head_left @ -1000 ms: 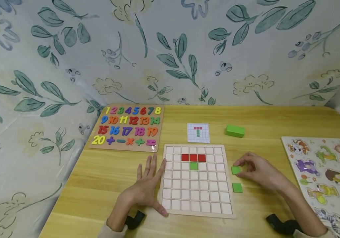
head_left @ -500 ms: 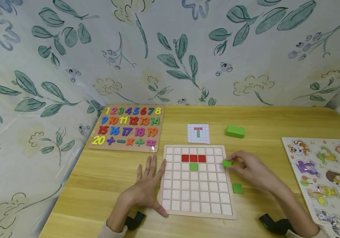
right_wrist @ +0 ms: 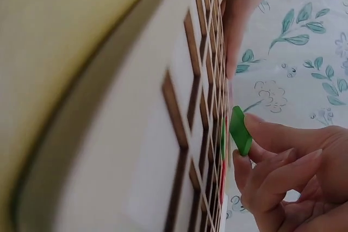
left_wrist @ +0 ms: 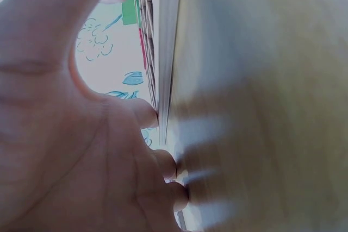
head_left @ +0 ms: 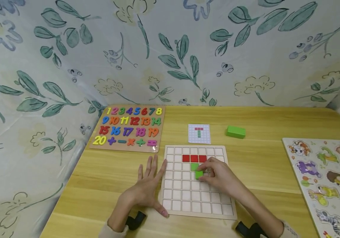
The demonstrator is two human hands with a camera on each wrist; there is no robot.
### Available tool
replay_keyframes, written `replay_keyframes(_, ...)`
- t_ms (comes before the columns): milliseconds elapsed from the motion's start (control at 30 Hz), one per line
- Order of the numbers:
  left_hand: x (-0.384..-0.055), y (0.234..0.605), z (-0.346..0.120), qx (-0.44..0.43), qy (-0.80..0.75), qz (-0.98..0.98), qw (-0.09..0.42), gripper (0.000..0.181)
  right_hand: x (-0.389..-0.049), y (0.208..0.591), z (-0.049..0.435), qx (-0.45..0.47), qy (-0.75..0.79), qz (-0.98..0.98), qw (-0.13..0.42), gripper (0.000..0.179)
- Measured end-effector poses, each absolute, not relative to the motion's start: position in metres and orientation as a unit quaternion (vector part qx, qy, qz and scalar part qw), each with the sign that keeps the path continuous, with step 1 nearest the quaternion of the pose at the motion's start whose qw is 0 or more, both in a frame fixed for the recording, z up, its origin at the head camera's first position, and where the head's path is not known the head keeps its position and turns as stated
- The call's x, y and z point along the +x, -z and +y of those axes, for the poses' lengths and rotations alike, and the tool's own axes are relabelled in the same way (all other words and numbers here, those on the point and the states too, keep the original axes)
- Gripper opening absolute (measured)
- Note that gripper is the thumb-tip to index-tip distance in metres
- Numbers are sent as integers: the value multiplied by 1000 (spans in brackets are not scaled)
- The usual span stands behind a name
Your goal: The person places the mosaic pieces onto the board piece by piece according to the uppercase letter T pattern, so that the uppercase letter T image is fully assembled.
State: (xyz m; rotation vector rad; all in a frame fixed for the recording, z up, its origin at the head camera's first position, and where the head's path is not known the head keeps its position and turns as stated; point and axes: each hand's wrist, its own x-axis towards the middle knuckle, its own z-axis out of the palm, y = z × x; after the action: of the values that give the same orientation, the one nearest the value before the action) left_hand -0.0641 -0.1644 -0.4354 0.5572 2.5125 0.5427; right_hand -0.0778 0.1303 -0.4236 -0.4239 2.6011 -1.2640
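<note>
My right hand [head_left: 220,175] pinches a green square tile [head_left: 199,175] between thumb and fingertips, over the middle of a pale wooden grid board [head_left: 185,195]. In the right wrist view this green tile [right_wrist: 240,131] stands tilted, close above the grid. On the board lie a row of three red tiles [head_left: 194,158] and, under the middle one, another green tile [head_left: 194,166], partly overlapped by the held one. My left hand [head_left: 144,190] is spread flat with straight fingers, index and thumb at the board's left edge; the left wrist view shows its palm [left_wrist: 65,145] beside that edge.
Behind the board lie a pattern card [head_left: 199,134] with a red and green T and a green block [head_left: 235,132]. A colourful number board [head_left: 127,129] is at the back left. An animal puzzle board [head_left: 324,178] lies on the right of the wooden table [head_left: 86,185].
My right hand has carried the green tile left from the table beside the board to over the grid's middle. My forearm now hides the loose green tile's spot. The left hand stays put.
</note>
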Motion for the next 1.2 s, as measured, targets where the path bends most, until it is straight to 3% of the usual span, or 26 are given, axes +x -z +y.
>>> replay_keyframes(1200,-66,436,-164,202,-201,924,255,159,-82,436,118,-111,425,892,107,22)
